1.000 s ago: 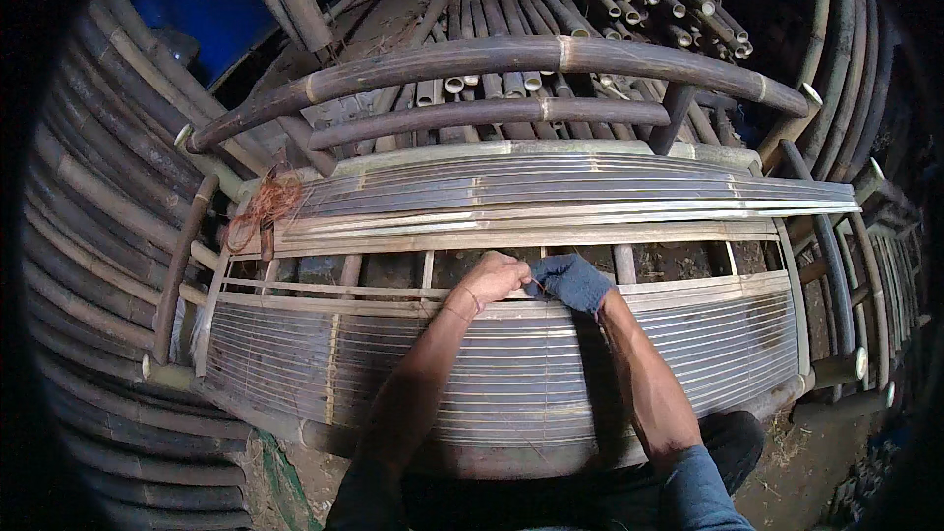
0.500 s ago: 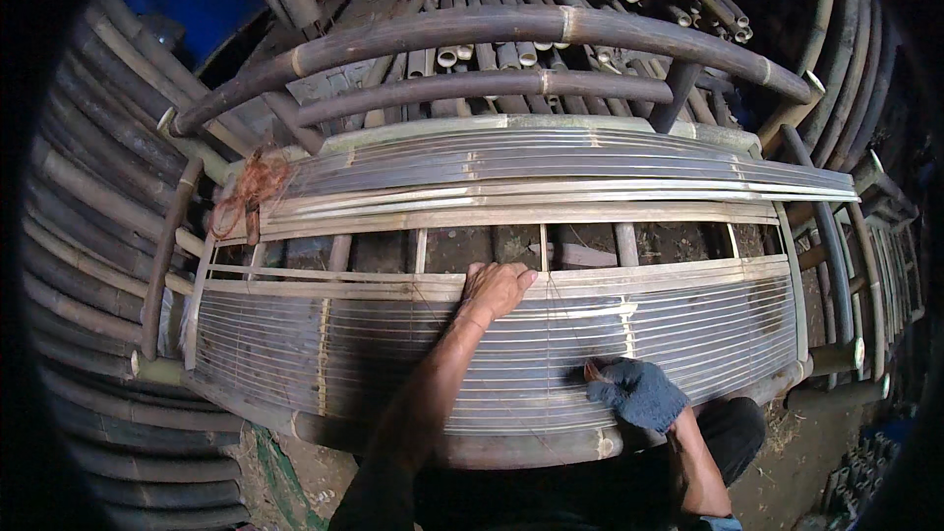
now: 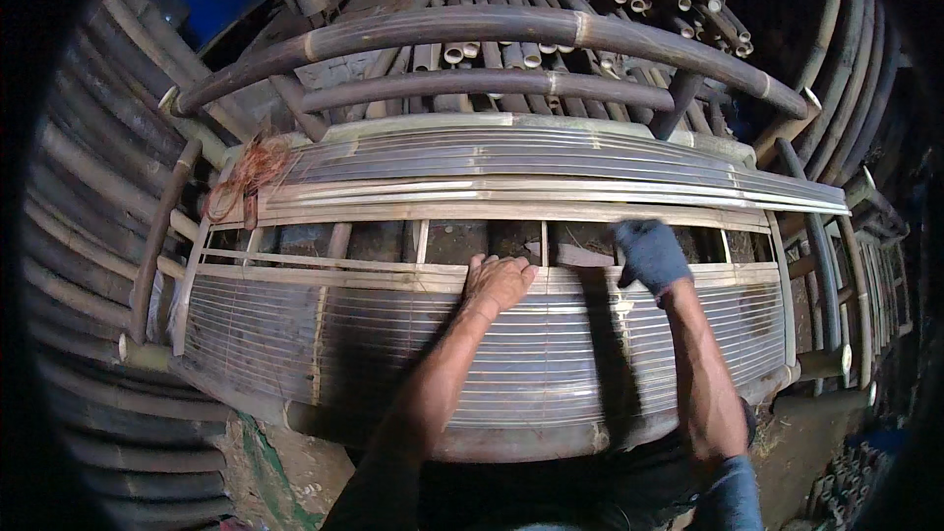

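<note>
Bamboo slat panel (image 3: 492,374) lay curved across frame, below bamboo poles (image 3: 511,34). Left hand (image 3: 497,282) pressed flat on top slat edge, fingers together. Gloved right hand (image 3: 649,254) curled at slat gap; grip unclear.

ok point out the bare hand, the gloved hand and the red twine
bare hand (image 3: 497,280), head view, back of the hand
gloved hand (image 3: 650,253), head view, back of the glove
red twine (image 3: 246,172), head view, middle of the tangle

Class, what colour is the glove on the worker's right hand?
Dark blue-grey: the glove on the right hand, seen in the head view.
</note>
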{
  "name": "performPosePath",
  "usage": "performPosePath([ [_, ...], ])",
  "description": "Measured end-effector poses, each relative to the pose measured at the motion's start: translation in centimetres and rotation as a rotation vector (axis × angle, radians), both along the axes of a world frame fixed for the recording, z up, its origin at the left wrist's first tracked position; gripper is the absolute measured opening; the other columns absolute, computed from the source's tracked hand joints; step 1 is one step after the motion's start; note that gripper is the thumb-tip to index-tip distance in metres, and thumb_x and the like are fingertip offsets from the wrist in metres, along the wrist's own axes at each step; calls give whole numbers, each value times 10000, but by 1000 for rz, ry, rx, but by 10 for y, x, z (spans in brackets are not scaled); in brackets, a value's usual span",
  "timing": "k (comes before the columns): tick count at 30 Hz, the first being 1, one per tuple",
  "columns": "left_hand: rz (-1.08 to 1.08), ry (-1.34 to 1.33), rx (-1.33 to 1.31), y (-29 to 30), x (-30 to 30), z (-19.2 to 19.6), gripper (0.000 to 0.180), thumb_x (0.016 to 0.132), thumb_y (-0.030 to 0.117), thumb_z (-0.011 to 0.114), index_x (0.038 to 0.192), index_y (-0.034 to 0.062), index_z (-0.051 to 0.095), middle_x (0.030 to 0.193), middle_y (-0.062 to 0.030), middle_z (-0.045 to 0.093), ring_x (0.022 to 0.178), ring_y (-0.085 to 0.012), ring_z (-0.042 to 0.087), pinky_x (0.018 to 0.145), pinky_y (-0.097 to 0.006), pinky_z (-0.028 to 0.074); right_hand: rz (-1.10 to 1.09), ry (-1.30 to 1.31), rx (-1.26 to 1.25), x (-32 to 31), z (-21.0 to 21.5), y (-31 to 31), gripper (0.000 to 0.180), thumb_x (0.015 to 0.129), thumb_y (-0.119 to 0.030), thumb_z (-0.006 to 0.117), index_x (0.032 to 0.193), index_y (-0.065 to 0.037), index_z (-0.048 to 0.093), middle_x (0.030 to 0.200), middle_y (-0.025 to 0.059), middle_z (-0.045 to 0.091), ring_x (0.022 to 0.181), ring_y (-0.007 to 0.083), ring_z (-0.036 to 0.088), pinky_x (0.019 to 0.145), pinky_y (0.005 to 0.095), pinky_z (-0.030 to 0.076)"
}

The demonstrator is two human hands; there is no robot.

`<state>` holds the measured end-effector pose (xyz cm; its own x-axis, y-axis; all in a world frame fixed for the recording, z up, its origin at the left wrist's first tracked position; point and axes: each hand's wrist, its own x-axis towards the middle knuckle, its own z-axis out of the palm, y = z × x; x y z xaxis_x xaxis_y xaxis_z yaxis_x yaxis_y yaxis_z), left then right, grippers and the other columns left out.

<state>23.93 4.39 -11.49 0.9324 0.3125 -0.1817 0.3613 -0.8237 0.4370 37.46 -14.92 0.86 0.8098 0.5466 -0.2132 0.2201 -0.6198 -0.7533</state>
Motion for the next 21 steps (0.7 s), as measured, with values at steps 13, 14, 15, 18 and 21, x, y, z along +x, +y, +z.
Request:
performPosePath([
  [13, 14, -174, 43, -12, -8, -4, 382, 982, 390, 437, 1018, 111, 695, 1069, -112, 705, 1029, -301, 622, 1028, -482, 309, -100, 472, 769, -50, -30, 0, 233, 844, -185, 634, 918, 29, 687, 1236, 173, 642, 882, 196, 651, 849, 326, 520],
  [14, 2, -193, 42, -16, -3, -2, 380, 981, 387, 438, 1017, 112, 697, 1068, -113, 706, 1029, -303, 623, 1027, -482, 311, -33, 508, 1046, -35, -47, 5, 225, 856, -205, 638, 768, 3, 624, 1215, 197, 641, 866, 228, 654, 914, 389, 508],
  [15, -5, -155, 39, -13, -6, 1, 383, 979, 383, 438, 1019, 106, 699, 1055, -112, 706, 1019, -304, 623, 1025, -477, 314, -28, 640, 1255, -37, -37, 21, 227, 877, -195, 609, 733, -21, 590, 1147, 200, 660, 902, 266, 650, 955, 410, 492],
  [18, 19, -211, 56, -11, -7, -6, 387, 979, 385, 438, 1017, 100, 697, 1038, -107, 706, 1001, -302, 624, 1026, -473, 310, 52, 957, 1442, -17, 0, 29, 282, 942, -223, 560, 705, -71, 545, 869, 135, 682, 735, 233, 628, 924, 434, 519],
  [21, 16, -202, 64, -5, -9, -9, 392, 979, 385, 438, 1007, 91, 696, 1011, -114, 711, 975, -302, 633, 1013, -481, 321, 72, -58, 40, -11, 21, 41, 339, 979, -316, 495, 838, -50, 651, 720, 111, 664, 583, 223, 634, 634, 420, 557],
])
